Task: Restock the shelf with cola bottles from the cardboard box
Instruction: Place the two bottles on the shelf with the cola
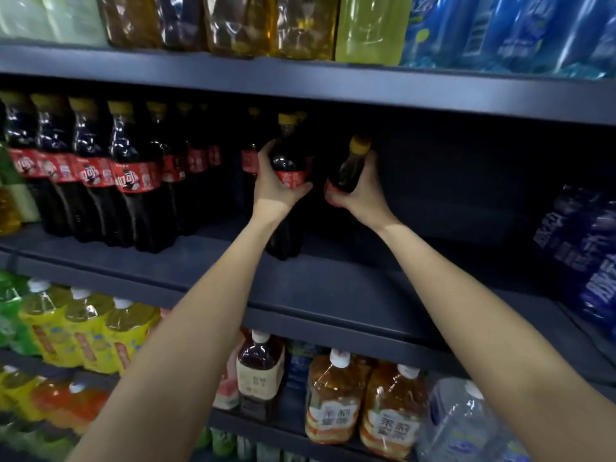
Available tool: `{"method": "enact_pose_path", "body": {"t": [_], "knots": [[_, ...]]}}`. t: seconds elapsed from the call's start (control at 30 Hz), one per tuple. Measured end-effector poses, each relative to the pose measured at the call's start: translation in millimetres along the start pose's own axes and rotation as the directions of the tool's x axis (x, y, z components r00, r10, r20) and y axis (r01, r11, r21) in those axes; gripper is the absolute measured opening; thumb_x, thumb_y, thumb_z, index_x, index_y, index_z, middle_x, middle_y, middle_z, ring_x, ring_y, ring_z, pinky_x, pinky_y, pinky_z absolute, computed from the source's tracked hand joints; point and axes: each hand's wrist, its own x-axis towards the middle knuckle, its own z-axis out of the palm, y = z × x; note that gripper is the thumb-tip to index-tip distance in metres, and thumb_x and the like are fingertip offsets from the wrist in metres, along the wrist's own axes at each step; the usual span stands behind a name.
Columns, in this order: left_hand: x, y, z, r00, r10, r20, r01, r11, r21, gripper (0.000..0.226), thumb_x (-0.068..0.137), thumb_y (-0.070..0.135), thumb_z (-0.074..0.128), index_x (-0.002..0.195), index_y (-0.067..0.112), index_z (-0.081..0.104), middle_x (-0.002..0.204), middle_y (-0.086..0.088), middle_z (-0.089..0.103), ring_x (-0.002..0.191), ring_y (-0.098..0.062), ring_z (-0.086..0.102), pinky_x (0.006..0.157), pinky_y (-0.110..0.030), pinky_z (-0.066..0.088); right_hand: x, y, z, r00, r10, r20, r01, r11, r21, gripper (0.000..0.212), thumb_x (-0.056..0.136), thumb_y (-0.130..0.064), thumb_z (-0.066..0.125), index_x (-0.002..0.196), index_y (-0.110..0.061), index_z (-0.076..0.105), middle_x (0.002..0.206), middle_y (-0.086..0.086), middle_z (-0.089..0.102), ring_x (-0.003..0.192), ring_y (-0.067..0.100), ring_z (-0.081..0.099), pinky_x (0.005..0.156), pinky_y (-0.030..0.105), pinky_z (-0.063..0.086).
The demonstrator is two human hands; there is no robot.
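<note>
On the dark middle shelf (pixel 333 295), both hands grip cola bottles by the label band. Left hand (pixel 271 188) wraps an upright bottle (pixel 287 161) whose base stands on the shelf, its lower body partly hidden by the forearm. Right hand (pixel 361 191) clasps a second bottle (pixel 350 165), tilted left; its bottom is lost in shadow. A row of cola bottles (pixel 100 175) stands further left. No cardboard box shows.

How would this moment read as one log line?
left hand: holds upright cola bottle | right hand: holds tilted cola bottle | shelf: being restocked
</note>
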Motion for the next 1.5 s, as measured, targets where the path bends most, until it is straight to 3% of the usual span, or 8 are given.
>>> {"method": "enact_pose_path", "body": {"t": [0.13,0.3,0.5,0.97,1.1,1.2,1.4,1.5], "knots": [[-1.0,-11.1,-16.3,0.993,0.033,0.109,-0.040,0.997,0.062,0.100,0.062,0.027,0.081,0.143,0.031,0.023,0.139,-0.001,0.044,0.121,-0.014,0.051,0.102,-0.035,0.045,11.5,7.2,7.4,0.999,0.043,0.011,-0.042,0.997,-0.058,0.097,0.072,-0.025,0.081,0.146,-0.014,0.019,0.132,0.002,0.053,0.120,0.014,0.050,0.097,0.023,0.039],[2.7,-9.3,-12.8,0.997,0.046,-0.057,-0.029,0.963,0.267,0.094,0.067,0.041,0.081,0.144,0.037,0.027,0.143,0.001,0.044,0.124,-0.022,0.050,0.095,-0.028,0.036,36.6,1.0,17.6,0.972,0.141,-0.186,-0.176,0.966,-0.188,0.097,0.066,-0.047,0.081,0.141,-0.014,0.029,0.128,0.007,0.059,0.115,0.025,0.058,0.089,0.030,0.045],[19.8,-21.4,-1.5,0.992,-0.007,-0.127,0.038,0.968,0.249,0.094,0.070,0.043,0.080,0.145,0.033,0.025,0.140,-0.001,0.051,0.121,-0.029,0.053,0.096,-0.039,0.043,60.7,7.5,31.8,0.950,0.250,-0.187,-0.292,0.923,-0.250,0.086,0.070,-0.059,0.072,0.142,-0.032,0.033,0.136,0.006,0.052,0.119,0.028,0.054,0.093,0.035,0.047],[-2.4,-42.7,-2.2,0.990,-0.097,0.100,0.037,0.874,0.485,0.115,0.073,0.030,0.076,0.148,0.040,-0.011,0.147,-0.012,0.028,0.130,-0.033,0.040,0.089,-0.048,0.047,17.5,23.8,55.4,0.943,0.317,-0.097,-0.331,0.918,-0.219,0.120,0.074,-0.024,0.079,0.147,-0.036,-0.016,0.150,0.017,0.019,0.133,0.035,0.036,0.104,0.042,0.037],[-9.3,-28.5,-10.5,0.971,-0.238,0.038,0.205,0.899,0.386,0.101,0.078,0.032,0.071,0.151,0.031,0.001,0.148,-0.014,0.027,0.131,-0.033,0.037,0.095,-0.047,0.043,1.2,4.3,42.9,0.941,0.319,-0.113,-0.339,0.893,-0.297,0.099,0.082,-0.029,0.070,0.151,-0.029,-0.001,0.147,0.018,0.024,0.132,0.038,0.034,0.107,0.044,0.035],[-24.9,-2.0,-14.5,0.960,-0.279,-0.028,0.273,0.907,0.321,0.073,0.082,0.031,0.066,0.145,0.022,0.031,0.142,-0.010,0.040,0.126,-0.029,0.043,0.094,-0.040,0.042,-24.1,-20.3,24.2,0.974,0.186,-0.133,-0.226,0.876,-0.427,0.061,0.089,-0.027,0.060,0.143,-0.018,0.034,0.138,0.015,0.042,0.122,0.036,0.045,0.098,0.042,0.040],[-93.4,77.3,-20.4,0.972,-0.224,0.073,0.220,0.973,0.065,0.019,0.089,0.024,0.060,0.108,0.023,0.058,0.089,0.014,0.064,0.085,0.004,0.058,0.083,-0.021,0.048,-109.8,-69.2,-31.0,0.957,-0.125,-0.261,-0.017,0.875,-0.484,0.023,0.090,-0.019,0.058,0.111,-0.013,0.062,0.089,-0.003,0.069,0.075,0.017,0.064,0.072,0.027,0.045],[-145.4,116.0,-16.8,0.990,-0.032,0.136,0.031,0.999,0.007,0.013,0.093,0.020,0.057,0.106,0.022,0.057,0.083,0.011,0.060,0.074,-0.004,0.056,0.072,-0.016,0.045,-169.8,-83.5,-64.9,0.929,-0.227,-0.293,0.020,0.820,-0.571,0.012,0.089,-0.016,0.061,0.099,-0.010,0.066,0.078,-0.002,0.068,0.068,0.015,0.062,0.066,0.026,0.046]]}}
